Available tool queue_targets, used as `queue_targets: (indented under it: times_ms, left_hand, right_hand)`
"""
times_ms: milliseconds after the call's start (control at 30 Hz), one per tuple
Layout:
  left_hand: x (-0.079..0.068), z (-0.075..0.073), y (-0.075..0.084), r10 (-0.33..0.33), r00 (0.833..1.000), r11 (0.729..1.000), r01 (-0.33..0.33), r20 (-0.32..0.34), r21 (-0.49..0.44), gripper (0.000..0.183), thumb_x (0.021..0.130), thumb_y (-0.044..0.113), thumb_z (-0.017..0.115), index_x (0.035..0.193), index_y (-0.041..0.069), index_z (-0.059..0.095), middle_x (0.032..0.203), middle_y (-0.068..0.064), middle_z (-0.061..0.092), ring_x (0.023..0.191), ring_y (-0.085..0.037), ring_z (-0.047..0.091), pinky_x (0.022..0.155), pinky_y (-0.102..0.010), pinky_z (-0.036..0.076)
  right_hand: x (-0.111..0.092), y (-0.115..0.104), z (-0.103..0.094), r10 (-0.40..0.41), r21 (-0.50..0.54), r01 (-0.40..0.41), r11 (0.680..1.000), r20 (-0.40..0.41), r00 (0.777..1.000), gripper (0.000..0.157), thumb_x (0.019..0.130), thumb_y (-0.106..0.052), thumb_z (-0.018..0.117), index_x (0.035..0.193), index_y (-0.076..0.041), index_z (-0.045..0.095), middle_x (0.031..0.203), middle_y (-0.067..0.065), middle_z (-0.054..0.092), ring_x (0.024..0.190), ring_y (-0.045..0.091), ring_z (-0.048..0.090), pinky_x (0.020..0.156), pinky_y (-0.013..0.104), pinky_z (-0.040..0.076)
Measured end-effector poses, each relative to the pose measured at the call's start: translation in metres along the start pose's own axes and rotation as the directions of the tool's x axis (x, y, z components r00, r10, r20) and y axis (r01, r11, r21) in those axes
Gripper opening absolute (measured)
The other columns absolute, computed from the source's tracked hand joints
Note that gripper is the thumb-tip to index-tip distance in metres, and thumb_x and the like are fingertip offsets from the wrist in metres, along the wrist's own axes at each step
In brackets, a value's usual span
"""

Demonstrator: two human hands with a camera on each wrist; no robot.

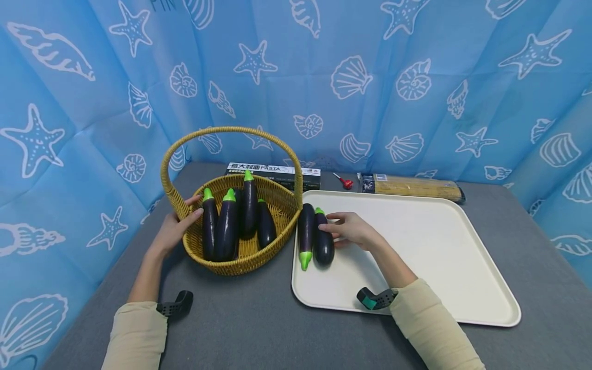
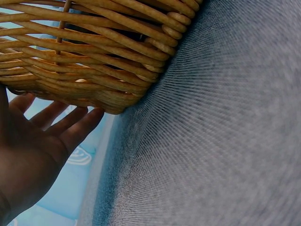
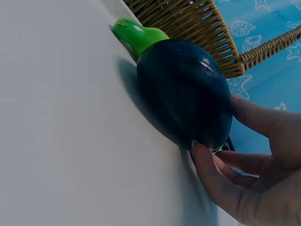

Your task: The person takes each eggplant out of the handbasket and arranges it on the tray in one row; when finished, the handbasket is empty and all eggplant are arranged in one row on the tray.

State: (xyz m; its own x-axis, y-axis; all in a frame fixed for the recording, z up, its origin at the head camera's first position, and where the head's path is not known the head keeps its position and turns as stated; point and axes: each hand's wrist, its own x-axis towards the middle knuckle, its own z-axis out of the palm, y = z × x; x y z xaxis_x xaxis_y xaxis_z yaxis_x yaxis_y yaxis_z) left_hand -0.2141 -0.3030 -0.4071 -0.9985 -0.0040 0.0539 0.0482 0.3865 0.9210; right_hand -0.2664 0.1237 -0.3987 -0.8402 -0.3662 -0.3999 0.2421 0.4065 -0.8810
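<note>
Room beneath the basket handle (image 1: 231,129)

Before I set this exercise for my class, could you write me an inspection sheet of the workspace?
Surface: grey table; a cream tray lies on it, right of the basket.
Job's things: wicker basket holding at least five eggplants; two more on the tray's left side, one stem-near, one stem-away.
Clutter: pasta box behind the basket; small red item with a white stick and a straw-coloured roll behind the tray.
Grippers: bare hands; left hand rests on the basket's left rim, right hand holds the stem-away eggplant.
Cables: nothing seen.
Surroundings: blue curtain with white starfish and shells.
</note>
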Motion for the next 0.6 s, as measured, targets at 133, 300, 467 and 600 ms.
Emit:
queue_targets:
  times_ms: [133,300,467,600]
  left_hand:
    - [-0.0002,-0.0003,-0.0005,0.006,1.0,1.0,-0.006,0.002,-0.003,0.065,0.098,0.037,0.054,0.151,0.011,0.029,0.152,-0.024,0.021,0.136,-0.042,0.023,0.104,-0.061,0.025]
    - [0.0001,0.0,-0.001,0.009,1.0,1.0,-0.009,0.0,-0.002,0.065,0.097,0.038,0.054,0.151,0.01,0.029,0.152,-0.024,0.021,0.136,-0.042,0.023,0.104,-0.061,0.025]
    - [0.0004,0.0,-0.0011,0.004,1.0,1.0,-0.004,-0.002,-0.001,0.066,0.097,0.038,0.054,0.151,0.01,0.029,0.152,-0.025,0.021,0.136,-0.043,0.024,0.104,-0.062,0.025]
    - [0.0005,0.0,0.0001,-0.004,1.0,1.0,0.004,-0.003,-0.003,0.066,0.097,0.039,0.054,0.151,0.01,0.029,0.152,-0.024,0.021,0.136,-0.043,0.023,0.104,-0.063,0.024]
  right_hand:
    - [0.0004,-0.001,0.002,0.003,0.006,-0.003,1.0,-0.002,1.0,0.063,0.094,-0.023,0.063,0.144,0.002,0.035,0.126,0.025,0.05,0.096,0.026,0.063,0.078,0.039,0.055]
    - [0.0001,-0.0016,0.002,0.007,0.013,-0.007,1.0,-0.001,1.0,0.062,0.094,-0.024,0.062,0.144,0.002,0.035,0.128,0.026,0.048,0.097,0.028,0.062,0.078,0.039,0.055]
    - [-0.0006,-0.002,0.0009,0.003,0.014,-0.003,1.0,0.0,1.0,0.061,0.096,-0.025,0.059,0.144,0.004,0.035,0.13,0.027,0.046,0.096,0.028,0.062,0.079,0.039,0.054]
    - [-0.0012,-0.0017,-0.0001,-0.009,0.02,0.009,1.0,-0.001,1.0,0.059,0.097,-0.024,0.058,0.143,0.005,0.035,0.126,0.026,0.049,0.092,0.024,0.063,0.079,0.04,0.054]
